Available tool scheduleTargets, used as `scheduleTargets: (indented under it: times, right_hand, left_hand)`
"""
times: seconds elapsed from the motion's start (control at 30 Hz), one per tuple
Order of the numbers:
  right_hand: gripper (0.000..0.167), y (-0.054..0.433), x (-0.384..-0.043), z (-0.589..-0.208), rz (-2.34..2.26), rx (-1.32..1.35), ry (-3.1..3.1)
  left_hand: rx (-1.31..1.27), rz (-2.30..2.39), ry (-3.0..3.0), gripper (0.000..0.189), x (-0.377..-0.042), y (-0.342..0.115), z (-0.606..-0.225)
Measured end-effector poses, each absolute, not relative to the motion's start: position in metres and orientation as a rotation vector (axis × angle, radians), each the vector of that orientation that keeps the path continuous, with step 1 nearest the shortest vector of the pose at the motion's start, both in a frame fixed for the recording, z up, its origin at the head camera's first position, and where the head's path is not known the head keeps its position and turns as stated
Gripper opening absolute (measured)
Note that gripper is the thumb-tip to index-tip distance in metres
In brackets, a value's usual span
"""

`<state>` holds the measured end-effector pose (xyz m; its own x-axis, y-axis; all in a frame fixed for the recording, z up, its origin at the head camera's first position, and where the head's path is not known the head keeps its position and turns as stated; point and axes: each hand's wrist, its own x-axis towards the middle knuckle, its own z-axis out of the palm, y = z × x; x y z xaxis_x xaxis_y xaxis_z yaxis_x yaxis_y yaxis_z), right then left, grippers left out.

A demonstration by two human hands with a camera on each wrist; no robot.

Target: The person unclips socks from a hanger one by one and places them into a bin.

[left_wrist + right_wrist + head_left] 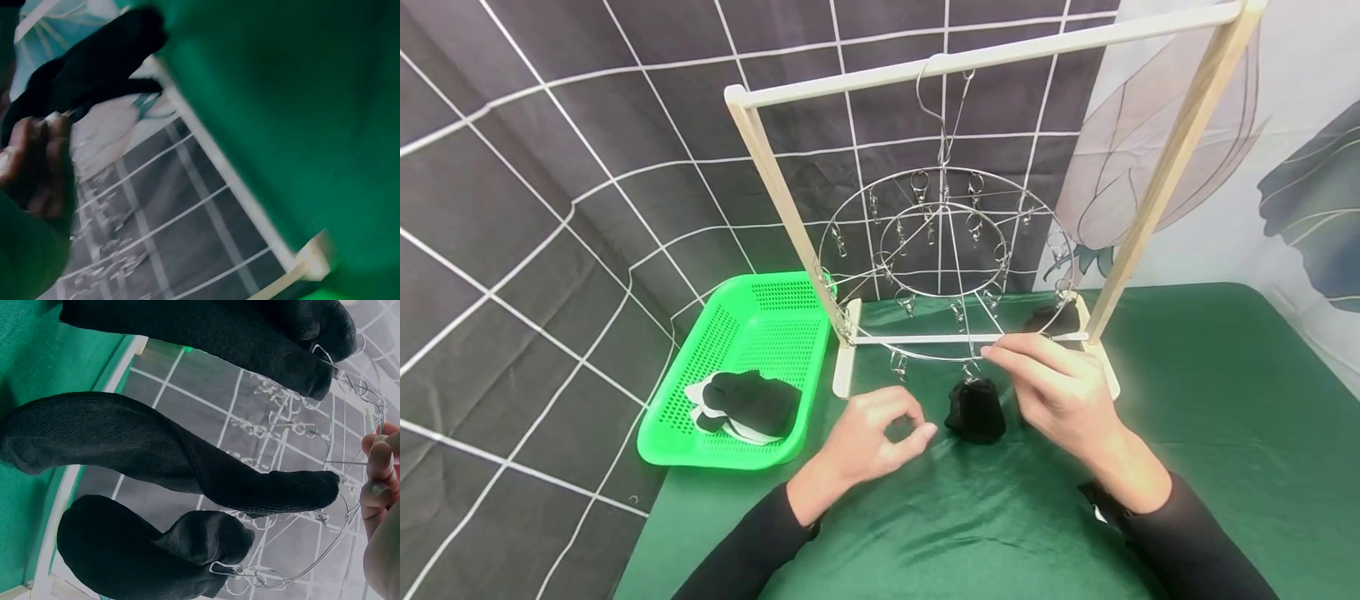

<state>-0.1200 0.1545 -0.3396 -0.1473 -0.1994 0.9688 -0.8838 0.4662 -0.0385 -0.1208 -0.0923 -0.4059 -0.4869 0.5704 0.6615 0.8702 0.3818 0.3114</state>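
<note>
A round wire drying hanger (943, 296) with many clips hangs from a wooden frame. With thumb and fingertips, my right hand (1067, 392) pinches its front rim; the right wrist view shows these fingers (378, 465) at the wire. A black sock (976, 410) dangles from a front clip, between my hands. In the right wrist view, a long black sock (156, 450) hangs between two other black socks, each near a clip. My left hand (880, 433) is left of the hanging sock, fingers loosely curled toward the thumb, holding nothing visible. The left wrist view is blurred.
A green basket (808, 392) at the left holds black and white socks (752, 407). The wooden frame's posts (786, 196) stand on both sides of the hanger, with a low crossbar between them. Green cloth (1210, 417) covers the table; a dark gridded curtain (587, 250) hangs behind.
</note>
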Motion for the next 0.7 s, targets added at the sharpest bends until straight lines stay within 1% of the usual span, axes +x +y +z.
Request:
scheduleTargets:
  times: [0.07, 0.17, 0.23, 0.27, 0.33, 0.4, 0.57, 0.63, 0.7]
  right_hand:
    - [0.027, 0.153, -0.12, -0.339, 0.795, 0.96, -1.631]
    - [0.028, 0.152, -0.119, -0.338, 0.799, 0.969, -1.622]
    - [0.027, 0.152, -0.119, -0.338, 0.801, 0.972, -1.621]
    - [0.027, 0.152, -0.119, -0.338, 0.801, 0.972, -1.621]
    - [0.026, 0.152, -0.119, -0.338, 0.804, 0.972, -1.625]
    - [0.027, 0.152, -0.119, -0.339, 0.803, 0.973, -1.632]
    - [0.027, 0.152, -0.12, -0.341, 0.801, 0.966, -1.64]
    - [0.025, 0.151, -0.12, -0.342, 0.804, 0.966, -1.638]
    - [0.023, 0.151, -0.121, -0.342, 0.811, 0.969, -1.635]
  left_hand:
    - [-1.147, -0.973, -2.415, 0.035, -0.124, -0.088, -0.419]
    - [-1.021, -1.059, -2.645, 0.067, -0.126, -0.08, -0.429]
    - [-1.005, -1.207, -2.658, 0.079, -0.127, -0.072, -0.429]
    - [-1.01, -1.307, -2.625, 0.081, -0.127, -0.068, -0.428]
    - [-1.032, -1.493, -2.496, 0.078, -0.125, -0.059, -0.423]
    - [-1.049, -1.655, -2.348, 0.069, -0.121, -0.05, -0.415]
    - [-0.939, -1.845, -2.191, 0.032, -0.108, -0.04, -0.397]
    - [-0.888, -1.873, -2.184, 0.022, -0.105, -0.039, -0.395]
    - [-0.856, -1.883, -2.181, 0.017, -0.104, -0.039, -0.394]
